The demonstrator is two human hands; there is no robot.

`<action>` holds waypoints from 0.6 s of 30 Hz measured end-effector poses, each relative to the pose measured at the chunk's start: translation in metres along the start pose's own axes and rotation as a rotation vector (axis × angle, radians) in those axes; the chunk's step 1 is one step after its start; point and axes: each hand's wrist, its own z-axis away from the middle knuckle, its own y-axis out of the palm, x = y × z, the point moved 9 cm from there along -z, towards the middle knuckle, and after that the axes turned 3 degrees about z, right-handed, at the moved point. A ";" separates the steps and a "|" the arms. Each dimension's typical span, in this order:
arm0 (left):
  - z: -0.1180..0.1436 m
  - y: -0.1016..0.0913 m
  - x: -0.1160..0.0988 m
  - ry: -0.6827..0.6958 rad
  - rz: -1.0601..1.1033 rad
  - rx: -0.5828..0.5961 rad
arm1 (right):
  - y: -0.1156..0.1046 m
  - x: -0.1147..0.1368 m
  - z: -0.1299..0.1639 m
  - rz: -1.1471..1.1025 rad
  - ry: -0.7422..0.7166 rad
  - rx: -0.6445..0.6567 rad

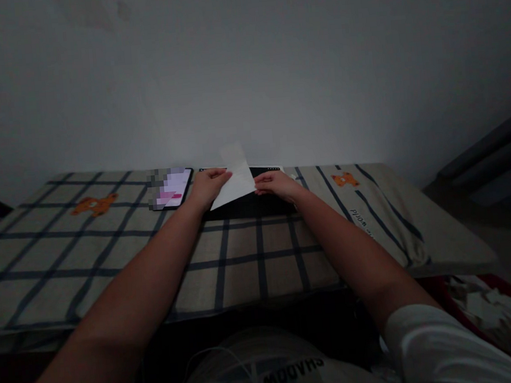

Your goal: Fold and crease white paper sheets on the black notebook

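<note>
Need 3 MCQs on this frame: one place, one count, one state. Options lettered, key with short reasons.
1. Where does the phone lie relative to the left hand?
A. to its left
B. to its right
C. under it

2. How many orange bears show on the checked cloth?
A. one
B. two
C. four

3. What state is the white sheet in?
A. flat on the cloth
B. crumpled into a ball
C. held by both hands

Key: 1 A, the lit screen sits left of that hand. 2 B, one bear on each side. 3 C, left hand and right hand grip its edges above a dark tablet.

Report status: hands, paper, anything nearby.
Left hand and right hand pinch white paper sheet. Held above dark tablet. Lit phone lies left.
</note>
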 end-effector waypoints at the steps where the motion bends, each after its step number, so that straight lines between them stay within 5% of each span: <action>1: 0.000 0.000 0.000 0.000 0.003 0.000 | 0.001 0.000 0.000 -0.005 -0.008 0.016; 10: 0.001 -0.003 -0.003 0.005 -0.038 0.001 | 0.002 -0.002 -0.002 0.006 -0.014 0.028; 18: 0.006 0.018 0.002 -0.011 -0.091 0.212 | -0.005 0.007 -0.003 -0.005 -0.085 -0.062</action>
